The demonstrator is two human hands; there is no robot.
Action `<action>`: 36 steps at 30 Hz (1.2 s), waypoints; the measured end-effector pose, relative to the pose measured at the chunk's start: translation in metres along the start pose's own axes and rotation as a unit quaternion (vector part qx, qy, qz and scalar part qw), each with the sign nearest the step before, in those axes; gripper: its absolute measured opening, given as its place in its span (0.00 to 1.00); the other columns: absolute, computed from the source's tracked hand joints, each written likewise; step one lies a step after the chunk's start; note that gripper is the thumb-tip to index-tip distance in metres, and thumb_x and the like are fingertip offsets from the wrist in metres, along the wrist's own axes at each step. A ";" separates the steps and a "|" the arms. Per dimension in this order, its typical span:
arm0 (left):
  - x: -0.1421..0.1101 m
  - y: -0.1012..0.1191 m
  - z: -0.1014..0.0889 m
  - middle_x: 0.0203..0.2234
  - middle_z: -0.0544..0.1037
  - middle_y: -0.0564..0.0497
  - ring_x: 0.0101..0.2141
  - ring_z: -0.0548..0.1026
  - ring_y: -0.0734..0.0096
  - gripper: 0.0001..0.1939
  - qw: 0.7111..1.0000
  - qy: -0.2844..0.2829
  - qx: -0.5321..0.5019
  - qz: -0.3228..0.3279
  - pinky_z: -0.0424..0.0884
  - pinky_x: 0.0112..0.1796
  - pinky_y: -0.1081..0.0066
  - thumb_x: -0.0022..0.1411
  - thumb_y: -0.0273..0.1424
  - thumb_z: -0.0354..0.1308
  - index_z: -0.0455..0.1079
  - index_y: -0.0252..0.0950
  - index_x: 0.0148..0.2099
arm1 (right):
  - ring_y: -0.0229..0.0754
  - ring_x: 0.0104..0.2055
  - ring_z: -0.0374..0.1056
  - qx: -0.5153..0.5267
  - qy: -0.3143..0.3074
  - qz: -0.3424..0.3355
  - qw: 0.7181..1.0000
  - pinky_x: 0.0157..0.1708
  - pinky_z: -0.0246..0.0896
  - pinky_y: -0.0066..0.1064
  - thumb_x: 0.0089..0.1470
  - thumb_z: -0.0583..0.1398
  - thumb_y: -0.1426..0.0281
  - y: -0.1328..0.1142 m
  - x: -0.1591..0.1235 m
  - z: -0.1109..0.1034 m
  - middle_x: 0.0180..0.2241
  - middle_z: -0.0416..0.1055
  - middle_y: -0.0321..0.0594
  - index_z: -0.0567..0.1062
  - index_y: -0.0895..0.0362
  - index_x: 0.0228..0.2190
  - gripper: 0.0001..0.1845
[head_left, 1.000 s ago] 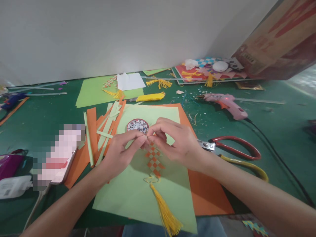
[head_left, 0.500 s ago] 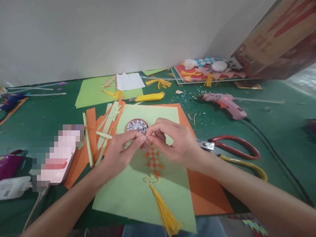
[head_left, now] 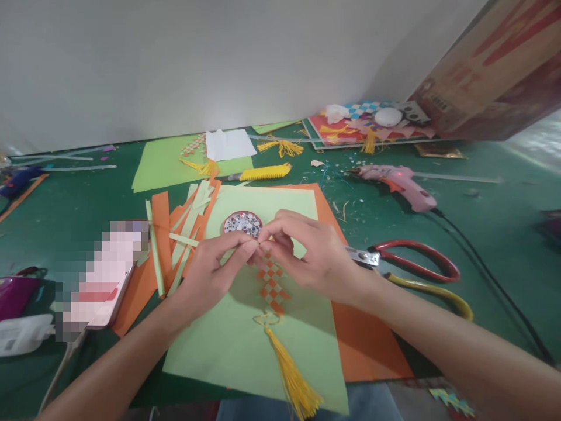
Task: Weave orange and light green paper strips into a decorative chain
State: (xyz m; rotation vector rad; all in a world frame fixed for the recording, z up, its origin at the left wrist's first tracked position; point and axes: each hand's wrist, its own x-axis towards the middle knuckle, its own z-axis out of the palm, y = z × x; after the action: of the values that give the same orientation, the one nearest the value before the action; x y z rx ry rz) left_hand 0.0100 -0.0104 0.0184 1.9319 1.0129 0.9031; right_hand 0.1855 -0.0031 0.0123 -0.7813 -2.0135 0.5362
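Note:
My left hand (head_left: 219,263) and my right hand (head_left: 311,248) meet fingertip to fingertip over the pale green sheet (head_left: 228,356). Thumb and forefinger are pinched in both; whatever lies between them is too small to make out. Just behind the fingertips stands a small red-rimmed dish (head_left: 242,222) full of tiny black-and-white round pieces like googly eyes. Below the hands is an orange-and-green woven paper strip (head_left: 272,280), its upper end hidden by my fingers. A yellow tassel (head_left: 295,374) hangs from a looped cord at its lower end.
To the right lie red-and-yellow-handled scissors (head_left: 416,263) and a pink glue gun (head_left: 398,181) with a lit red light and black cable. A yellow cutter (head_left: 265,172) lies behind the sheet. Paper strips (head_left: 188,228) and a phone (head_left: 105,280) are on the left.
Both hands keep the same pinch at nearly the same spot. The whole view has shifted very slightly; nothing else visibly differs.

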 end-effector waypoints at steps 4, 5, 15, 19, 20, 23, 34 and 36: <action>0.001 0.001 0.000 0.22 0.75 0.53 0.26 0.72 0.76 0.14 1.000 0.002 -0.005 0.005 0.68 0.30 0.76 0.65 0.30 0.48 0.67 0.35 0.27 | 0.33 0.25 0.55 -0.002 -0.005 0.004 1.000 0.25 0.53 0.25 0.54 0.54 0.79 -0.001 0.000 -0.001 0.22 0.58 0.32 0.66 0.57 0.28 0.07; 0.001 0.001 0.000 0.22 0.75 0.53 0.26 0.73 0.76 0.14 1.000 0.003 -0.006 0.003 0.68 0.30 0.76 0.65 0.30 0.48 0.67 0.36 0.27 | 0.33 0.24 0.55 -0.002 -0.007 0.006 1.000 0.25 0.53 0.25 0.54 0.54 0.79 -0.001 0.000 -0.001 0.22 0.58 0.32 0.66 0.57 0.28 0.07; 0.000 -0.002 0.000 0.22 0.75 0.53 0.26 0.73 0.75 0.13 1.000 0.005 -0.006 0.000 0.69 0.30 0.76 0.65 0.30 0.48 0.67 0.35 0.28 | 0.33 0.24 0.55 0.000 -0.004 0.006 1.000 0.25 0.53 0.25 0.54 0.54 0.79 0.000 0.000 -0.001 0.22 0.59 0.32 0.66 0.57 0.27 0.07; 0.001 0.000 0.001 0.22 0.75 0.53 0.25 0.73 0.75 0.13 1.000 0.010 -0.001 0.004 0.69 0.30 0.75 0.64 0.30 0.48 0.67 0.36 0.27 | 0.33 0.24 0.55 0.001 -0.007 0.007 1.000 0.25 0.54 0.26 0.54 0.54 0.79 -0.001 0.000 -0.001 0.22 0.59 0.32 0.66 0.57 0.28 0.07; 0.001 0.000 0.001 0.22 0.75 0.53 0.25 0.73 0.75 0.13 1.000 0.010 -0.002 0.004 0.69 0.30 0.75 0.64 0.30 0.49 0.67 0.36 0.27 | 0.33 0.25 0.55 0.001 -0.008 0.008 1.000 0.25 0.54 0.26 0.54 0.54 0.79 -0.001 0.000 -0.001 0.22 0.59 0.32 0.66 0.57 0.28 0.07; 0.001 0.000 0.001 0.22 0.75 0.53 0.25 0.73 0.75 0.13 1.000 0.012 -0.007 0.004 0.69 0.30 0.76 0.64 0.30 0.49 0.67 0.36 0.28 | 0.33 0.25 0.56 0.002 -0.006 0.006 1.000 0.25 0.54 0.26 0.54 0.54 0.79 0.000 0.000 0.000 0.22 0.59 0.33 0.67 0.57 0.28 0.06; 0.001 0.000 0.000 0.21 0.75 0.52 0.25 0.72 0.75 0.14 1.000 0.005 -0.003 -0.002 0.69 0.30 0.75 0.65 0.31 0.48 0.67 0.36 0.27 | 0.33 0.24 0.55 0.003 -0.008 0.010 1.000 0.25 0.53 0.25 0.54 0.54 0.79 0.000 -0.001 -0.001 0.22 0.59 0.32 0.66 0.57 0.27 0.07; 0.002 0.000 0.001 0.21 0.74 0.53 0.26 0.72 0.75 0.14 1.000 0.006 -0.004 -0.001 0.69 0.30 0.75 0.65 0.31 0.48 0.67 0.36 0.27 | 0.33 0.24 0.54 0.002 -0.006 0.006 1.000 0.24 0.53 0.25 0.54 0.54 0.79 0.000 0.000 -0.001 0.22 0.58 0.32 0.66 0.57 0.27 0.07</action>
State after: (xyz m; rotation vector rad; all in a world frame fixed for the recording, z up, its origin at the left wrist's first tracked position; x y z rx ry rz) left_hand 0.0114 -0.0092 0.0188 1.9203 1.0169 0.9168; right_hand 0.1862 -0.0034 0.0127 -0.7908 -2.0193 0.5527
